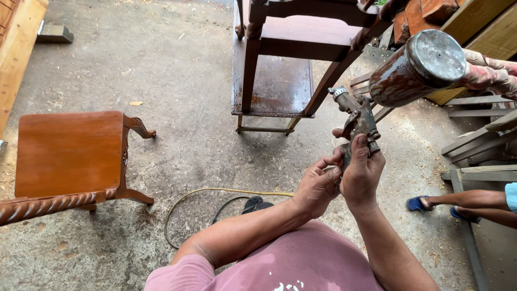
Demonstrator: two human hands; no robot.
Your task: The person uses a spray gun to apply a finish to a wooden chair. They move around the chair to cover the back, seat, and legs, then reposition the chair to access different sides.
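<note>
The paint-stained metal spray gun (358, 121), brown with old finish, is held up in the air over the concrete floor (183, 64), in front of the person's chest. The right hand (362, 175) is wrapped firmly round the gun's grip, thumb lying up along the back of the body. The left hand (318, 186) is beside it and touching it, fingers curled in and fingertips pinched at the lower end of the grip; what exactly they pinch is hidden. On top of the gun sits its round metal cup (417, 67), crusted with reddish-brown finish and tilted toward the upper right, its grey lid facing the camera. Just beyond the gun stands a dark-stained wooden chair frame (280, 70) with a glossy seat board. Below the hands, a yellow hose (215, 191) curves across the floor next to a black cable (229, 205). Well apart on the left is a lighter, reddish-brown wooden chair (70, 153) with a twisted rail and a carved leg. On the right lie grey wooden slats (479, 143), and near them another person's feet in blue sandals (420, 203) rest on the floor.
</note>
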